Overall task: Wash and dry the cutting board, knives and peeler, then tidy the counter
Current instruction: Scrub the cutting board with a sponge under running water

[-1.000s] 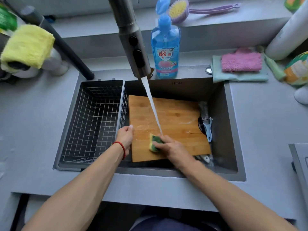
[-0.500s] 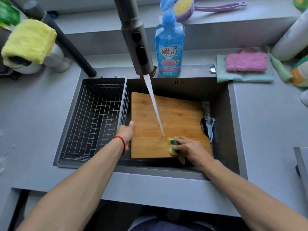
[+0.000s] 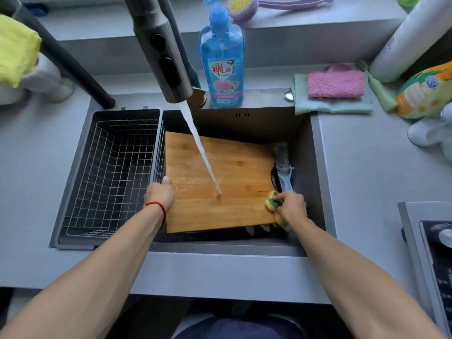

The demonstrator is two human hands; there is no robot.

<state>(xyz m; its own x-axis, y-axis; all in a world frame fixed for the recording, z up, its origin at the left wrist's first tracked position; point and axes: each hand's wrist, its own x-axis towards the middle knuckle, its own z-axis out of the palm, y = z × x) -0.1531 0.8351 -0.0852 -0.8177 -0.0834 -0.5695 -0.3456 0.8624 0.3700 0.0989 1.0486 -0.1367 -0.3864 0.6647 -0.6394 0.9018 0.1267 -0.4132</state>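
- Grey counter (image 3: 220, 272) runs along the near edge, with the sink (image 3: 315, 167) sunk into it and both forearms reaching in over the rim.
- Right hand (image 3: 291, 207) works the board's near right corner, fingers curled tight round a yellow-green sponge (image 3: 272, 201) and pressing it to the wood, scrubbing at the edge by the look of it.
- Left hand (image 3: 160, 195) clamps the left edge of the cutting board (image 3: 220, 182), thumb lying on top and the other fingers hidden beneath; that looks like a brace so the board stays put under the scrub.
- Board lies tilted in the basin, so water likely runs off it.
- Just beyond the sponge, the peeler (image 3: 286, 178) waits against the right wall, not yet washed.
- Wire basket (image 3: 115, 172) sits in the left part.
- Farther back, the faucet (image 3: 166, 57) pours a stream onto mid-board, soap bottle (image 3: 222, 62) behind it.
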